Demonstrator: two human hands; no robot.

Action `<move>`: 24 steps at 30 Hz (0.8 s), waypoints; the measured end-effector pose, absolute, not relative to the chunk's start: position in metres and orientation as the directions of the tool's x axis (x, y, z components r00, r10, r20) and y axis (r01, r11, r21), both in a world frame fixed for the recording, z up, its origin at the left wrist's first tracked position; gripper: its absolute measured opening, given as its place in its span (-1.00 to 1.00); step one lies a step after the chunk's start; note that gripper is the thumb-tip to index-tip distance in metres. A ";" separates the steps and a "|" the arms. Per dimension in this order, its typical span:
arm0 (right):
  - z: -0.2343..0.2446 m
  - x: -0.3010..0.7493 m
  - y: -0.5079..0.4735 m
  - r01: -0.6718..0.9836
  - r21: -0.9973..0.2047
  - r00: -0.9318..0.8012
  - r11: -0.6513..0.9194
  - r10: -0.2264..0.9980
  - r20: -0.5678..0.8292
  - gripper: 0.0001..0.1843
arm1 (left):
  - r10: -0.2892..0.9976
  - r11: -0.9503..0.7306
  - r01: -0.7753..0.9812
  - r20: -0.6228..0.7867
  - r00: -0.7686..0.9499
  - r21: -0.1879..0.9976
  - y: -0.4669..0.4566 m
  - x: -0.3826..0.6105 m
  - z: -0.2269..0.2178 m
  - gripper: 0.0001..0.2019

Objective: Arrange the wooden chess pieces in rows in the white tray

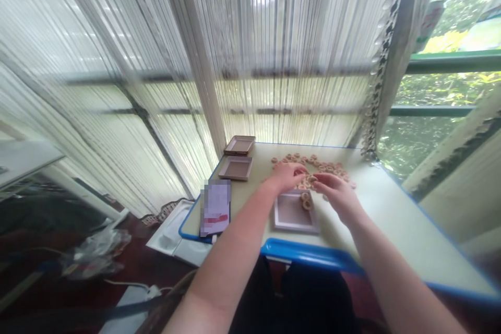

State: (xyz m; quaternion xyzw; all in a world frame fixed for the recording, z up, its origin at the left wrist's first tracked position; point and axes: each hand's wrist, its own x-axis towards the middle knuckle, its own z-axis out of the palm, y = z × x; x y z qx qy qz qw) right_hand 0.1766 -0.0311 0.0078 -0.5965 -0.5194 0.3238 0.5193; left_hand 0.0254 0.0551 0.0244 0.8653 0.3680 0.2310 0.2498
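Observation:
Many small round wooden pieces [334, 168] lie scattered over the far middle of the table. My right hand [337, 194] pinches one such round wooden piece between thumb and fingers, just above the scatter. Close by on the left, my left hand [287, 176] has its fingers curled together over the pieces; what they hold, if anything, is hidden. Nearer to me than both hands is a shallow pale square tray [287, 214]. A few round pieces [306, 202] lean together in its far right corner.
Two more shallow trays, one pale [236, 168] and one brown-rimmed [239, 145], sit at the table's far left. A phone [217, 209] with a cable lies at the left edge. The cream table [395, 219] has a blue rim, and sheer curtains [293, 109] hang behind it.

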 end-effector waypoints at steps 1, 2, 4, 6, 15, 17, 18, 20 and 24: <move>0.004 0.175 -0.032 0.272 -0.955 0.240 0.116 0.953 0.184 -0.56 | 0.746 -0.617 0.518 0.231 0.624 0.592 0.050 0.025 0.023 -0.74; 0.001 0.173 -0.034 0.254 -0.956 0.238 0.149 0.948 0.211 -0.54 | 0.741 -0.629 0.517 0.247 0.624 0.580 0.045 0.025 0.022 -0.74; -0.005 0.170 -0.039 0.197 -0.960 0.252 0.198 0.936 0.245 -0.51 | 0.735 -0.650 0.522 0.279 0.618 0.552 0.035 0.023 0.021 -0.74; -0.009 0.168 -0.045 0.143 -0.968 0.282 0.207 0.929 0.240 -0.51 | 0.730 -0.667 0.527 0.323 0.602 0.526 0.027 0.021 0.019 -0.75; -0.019 0.169 -0.061 0.379 -0.898 0.300 0.224 0.888 0.348 -0.61 | 0.782 -0.615 0.550 0.346 0.519 0.566 0.016 0.004 0.006 -0.75; -0.019 0.168 -0.059 0.395 -0.889 0.289 0.231 0.888 0.359 -0.63 | 0.762 -0.636 0.532 0.348 0.545 0.558 0.015 0.006 0.006 -0.70; -0.019 0.168 -0.057 0.393 -0.890 0.280 0.233 0.892 0.356 -0.64 | 0.750 -0.649 0.520 0.349 0.563 0.555 0.014 0.007 0.007 -0.69; -0.021 0.167 -0.055 0.382 -0.893 0.267 0.238 0.897 0.353 -0.64 | 0.721 -0.677 0.491 0.362 0.590 0.548 0.011 0.010 0.007 -0.69; -0.025 0.165 -0.052 0.357 -0.893 0.299 0.276 0.872 0.389 -0.62 | 0.665 -0.734 0.427 0.431 0.610 0.528 0.008 0.015 0.005 -0.72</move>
